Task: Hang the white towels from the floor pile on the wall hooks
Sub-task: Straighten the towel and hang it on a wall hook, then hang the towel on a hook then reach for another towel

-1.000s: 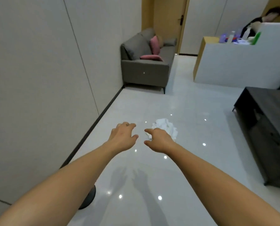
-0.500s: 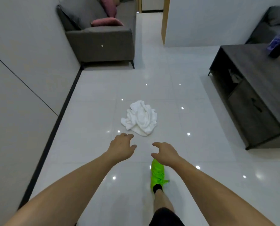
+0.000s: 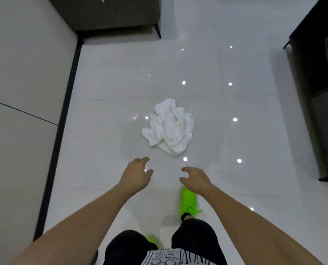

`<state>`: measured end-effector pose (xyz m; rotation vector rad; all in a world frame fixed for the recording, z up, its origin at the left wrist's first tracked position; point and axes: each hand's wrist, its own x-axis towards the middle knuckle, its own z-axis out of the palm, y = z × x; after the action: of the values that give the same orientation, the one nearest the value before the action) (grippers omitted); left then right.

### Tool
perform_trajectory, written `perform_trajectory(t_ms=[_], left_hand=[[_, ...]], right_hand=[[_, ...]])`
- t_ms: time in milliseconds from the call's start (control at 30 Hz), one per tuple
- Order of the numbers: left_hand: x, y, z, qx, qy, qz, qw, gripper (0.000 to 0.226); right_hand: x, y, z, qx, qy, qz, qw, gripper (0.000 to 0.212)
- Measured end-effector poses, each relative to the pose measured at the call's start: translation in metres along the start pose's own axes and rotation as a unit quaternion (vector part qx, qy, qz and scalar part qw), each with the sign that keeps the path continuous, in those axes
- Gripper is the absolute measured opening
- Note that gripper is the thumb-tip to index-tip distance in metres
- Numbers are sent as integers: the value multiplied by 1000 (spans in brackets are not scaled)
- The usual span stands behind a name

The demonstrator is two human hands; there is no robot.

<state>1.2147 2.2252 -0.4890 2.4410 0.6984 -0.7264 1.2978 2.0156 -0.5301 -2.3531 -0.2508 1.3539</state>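
Hands: left hand, right hand empty, loose | towels crumpled on floor

You've walked up to the towel pile, now just ahead of your hands. Your view has tipped down: the sofa's cushions are gone, and your green shoe, shorts and shirt show.

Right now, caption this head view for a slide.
Both empty hands, left and right, reach toward crumpled white towels on the floor.
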Motion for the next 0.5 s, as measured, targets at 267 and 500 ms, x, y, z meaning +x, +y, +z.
perform_trajectory(t_ms=[267, 500], left_hand=[[133, -35, 20, -68, -39, -26, 997, 49], [338, -122, 132, -82, -83, -42, 992, 48]], right_hand=[[132, -30, -9, 3, -13, 34, 999, 51], [334, 15, 73, 58, 25, 119, 991, 46]])
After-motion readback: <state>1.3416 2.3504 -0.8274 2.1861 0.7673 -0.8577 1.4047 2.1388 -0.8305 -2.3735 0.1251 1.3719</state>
